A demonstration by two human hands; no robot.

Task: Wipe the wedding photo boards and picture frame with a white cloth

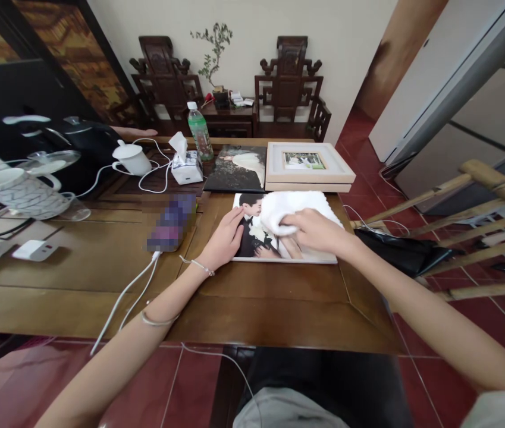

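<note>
Right grip [319,230] is clamped on the white towel [299,202] over the wedding photo [270,248], left hand [224,238] resting uncurled at its edge, so wiping seems begun but unfinished.

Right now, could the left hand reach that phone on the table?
Probably yes: the left hand rests on the left edge of the photo, and nothing visible stands between it and the phone.

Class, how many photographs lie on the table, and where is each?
3: the front photograph, partly under the left hand and white cloth; a dark photograph behind it; a framed photograph right of that. More may be hidden beneath.
</note>
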